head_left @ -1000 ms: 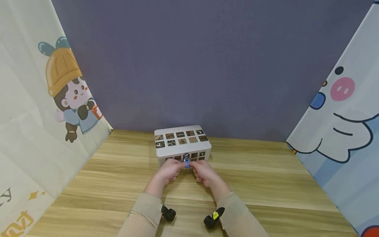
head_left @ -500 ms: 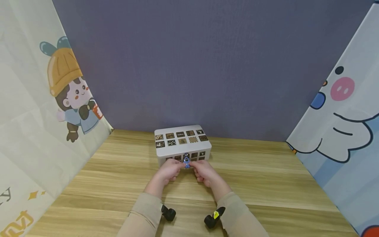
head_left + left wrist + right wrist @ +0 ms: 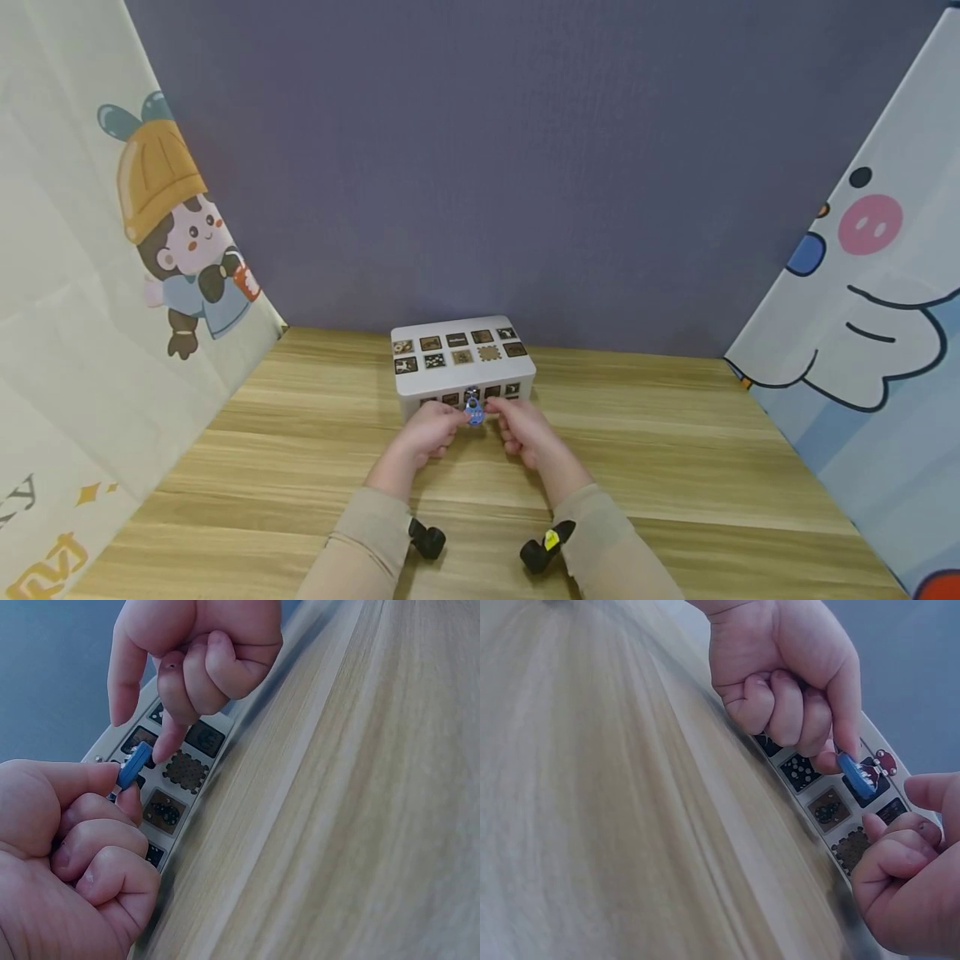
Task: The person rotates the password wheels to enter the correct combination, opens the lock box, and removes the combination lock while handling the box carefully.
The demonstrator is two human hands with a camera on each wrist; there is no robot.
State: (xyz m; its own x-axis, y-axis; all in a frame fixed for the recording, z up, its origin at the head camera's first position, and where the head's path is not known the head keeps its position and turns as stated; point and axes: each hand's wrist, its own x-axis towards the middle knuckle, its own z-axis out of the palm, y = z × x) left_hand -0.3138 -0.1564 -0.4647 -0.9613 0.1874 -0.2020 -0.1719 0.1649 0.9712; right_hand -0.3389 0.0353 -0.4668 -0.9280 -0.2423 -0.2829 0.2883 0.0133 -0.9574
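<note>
A small blue padlock point(image 3: 474, 412) hangs at the front clasp of a white box point(image 3: 450, 381) printed with brown and black stamp-like squares. My left hand point(image 3: 432, 429) pinches the padlock's left edge between thumb and index finger, its other fingers folded in. A row of pale marks runs along the padlock point(image 3: 857, 777) in the right wrist view. Just to the right of it is my right hand point(image 3: 525, 431), thumb and index finger spread apart, the other fingers curled toward the palm. In the left wrist view its index fingertip point(image 3: 163, 750) lies right beside the padlock, with nothing held.
The box stands on a wood-grain table point(image 3: 637, 467), close to the dark blue-grey back wall point(image 3: 480, 167). Cloths with cartoon prints hang at left point(image 3: 67, 250) and right point(image 3: 900, 333). Black wrist cameras point(image 3: 427, 542) are strapped over beige sleeves.
My right hand has let go of the padlock and shifted slightly right, its thumb and index finger parting. The padlock's face now shows more fully. My left hand keeps its pinch.
</note>
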